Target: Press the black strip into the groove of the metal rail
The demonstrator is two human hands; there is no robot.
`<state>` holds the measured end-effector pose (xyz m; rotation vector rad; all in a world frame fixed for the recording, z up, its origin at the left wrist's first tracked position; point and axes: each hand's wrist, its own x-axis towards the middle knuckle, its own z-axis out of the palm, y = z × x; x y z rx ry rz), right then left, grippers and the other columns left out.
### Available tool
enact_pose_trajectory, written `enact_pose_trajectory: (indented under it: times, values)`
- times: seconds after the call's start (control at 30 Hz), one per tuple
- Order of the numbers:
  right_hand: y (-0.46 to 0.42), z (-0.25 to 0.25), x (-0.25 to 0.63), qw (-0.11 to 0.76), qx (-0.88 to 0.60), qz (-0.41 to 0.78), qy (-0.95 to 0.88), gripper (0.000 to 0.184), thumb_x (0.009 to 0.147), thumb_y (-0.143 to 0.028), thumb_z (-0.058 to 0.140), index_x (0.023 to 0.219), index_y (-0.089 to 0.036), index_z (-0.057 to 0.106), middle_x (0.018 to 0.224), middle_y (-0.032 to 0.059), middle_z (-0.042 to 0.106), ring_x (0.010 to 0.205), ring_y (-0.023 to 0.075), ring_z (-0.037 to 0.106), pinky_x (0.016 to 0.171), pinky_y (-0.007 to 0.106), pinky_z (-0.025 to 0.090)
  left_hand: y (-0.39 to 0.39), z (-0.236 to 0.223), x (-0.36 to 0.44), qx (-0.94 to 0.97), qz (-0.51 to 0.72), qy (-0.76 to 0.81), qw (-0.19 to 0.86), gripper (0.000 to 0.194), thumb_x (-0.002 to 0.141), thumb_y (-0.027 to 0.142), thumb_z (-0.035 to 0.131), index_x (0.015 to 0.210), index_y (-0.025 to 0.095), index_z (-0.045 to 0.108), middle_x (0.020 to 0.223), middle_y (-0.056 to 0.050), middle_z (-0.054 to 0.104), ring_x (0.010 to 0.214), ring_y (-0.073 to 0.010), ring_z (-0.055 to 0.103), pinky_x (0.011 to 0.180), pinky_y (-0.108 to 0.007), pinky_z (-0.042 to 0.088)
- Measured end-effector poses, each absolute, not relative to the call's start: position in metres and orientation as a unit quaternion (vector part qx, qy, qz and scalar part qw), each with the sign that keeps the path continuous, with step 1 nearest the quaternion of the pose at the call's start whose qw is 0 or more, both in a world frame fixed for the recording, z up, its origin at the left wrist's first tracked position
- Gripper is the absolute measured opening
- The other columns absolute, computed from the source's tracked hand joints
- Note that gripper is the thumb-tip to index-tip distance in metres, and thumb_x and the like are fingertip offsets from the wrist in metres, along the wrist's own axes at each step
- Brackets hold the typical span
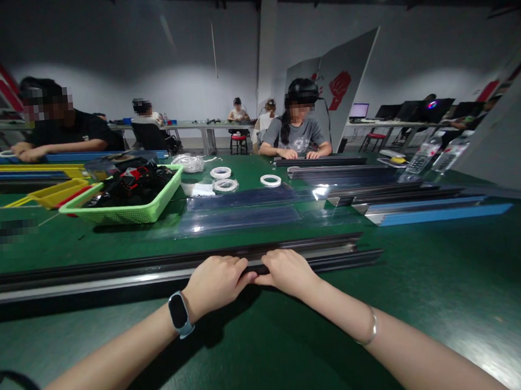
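Observation:
A long dark metal profile point(114, 280), with a channel along its length, lies across the green table in front of me. My left hand point(217, 282) is closed around its near edge, fingers over the top and thumb along the front. Close beside it, my right hand point(289, 271) grips the same edge in the same way. The two thumbs nearly meet. The profile runs on to the right of my hands and ends there; its left end is out of view. My fingertips are hidden inside the channel.
Beyond the profile lie clear plastic strips point(244, 211), tape rolls point(271, 181) and a green basket point(170, 193) of dark parts. A yellow tray point(57, 193) stands left. More profiles point(442, 214) and water bottles point(424, 155) are at right. A co-worker point(298, 126) sits opposite.

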<state>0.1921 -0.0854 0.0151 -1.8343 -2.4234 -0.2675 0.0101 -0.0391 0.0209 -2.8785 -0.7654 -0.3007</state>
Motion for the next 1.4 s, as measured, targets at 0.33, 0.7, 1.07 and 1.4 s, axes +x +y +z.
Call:
enact_pose_trajectory:
  times: [0.33,0.7,1.07,1.4]
  values:
    - [-0.0820,0.0150,0.1926,0.030,-0.597,-0.081,-0.797,0.048,0.079,-0.059,0.051,0.079,-0.013,0.065,0.075,0.0103,0.067,0.074,0.0242,0.064,0.068,0.030,0.045,-0.0395,0.0217,0.0100,-0.958,-0.099,-0.261,0.070,0.032,0.093,0.039,0.035,0.080,0.018,0.055,0.074,-0.004,0.064,0.068,-0.0206,0.063,0.060,-0.030,0.044]
    - [-0.0838,0.0167,0.1918,0.027,-0.601,-0.074,-0.795,0.045,0.080,-0.057,0.051,0.079,-0.014,0.064,0.077,0.0092,0.067,0.075,0.0235,0.065,0.068,0.030,0.046,-0.0392,0.0212,0.0103,-0.958,-0.088,-0.261,0.076,0.033,0.093,0.040,0.034,0.080,0.017,0.055,0.074,-0.005,0.064,0.068,-0.0203,0.062,0.061,-0.030,0.043]
    - [-0.0858,0.0159,0.1904,0.029,-0.598,-0.083,-0.796,0.036,0.080,-0.053,0.054,0.084,-0.017,0.057,0.077,0.0057,0.067,0.073,0.0226,0.064,0.062,0.029,0.045,-0.0396,0.0214,0.0105,-0.959,-0.089,-0.260,0.071,0.032,0.093,0.039,0.034,0.079,0.018,0.053,0.074,-0.004,0.063,0.069,-0.0215,0.062,0.061,-0.031,0.044]
    - [-0.0866,0.0146,0.1906,0.035,-0.592,-0.086,-0.801,0.036,0.080,-0.052,0.055,0.086,-0.017,0.057,0.079,0.0066,0.066,0.076,0.0226,0.064,0.064,0.029,0.044,-0.0399,0.0225,0.0111,-0.958,-0.087,-0.266,0.066,0.032,0.093,0.040,0.034,0.080,0.018,0.054,0.075,-0.004,0.064,0.069,-0.0208,0.062,0.061,-0.031,0.044]
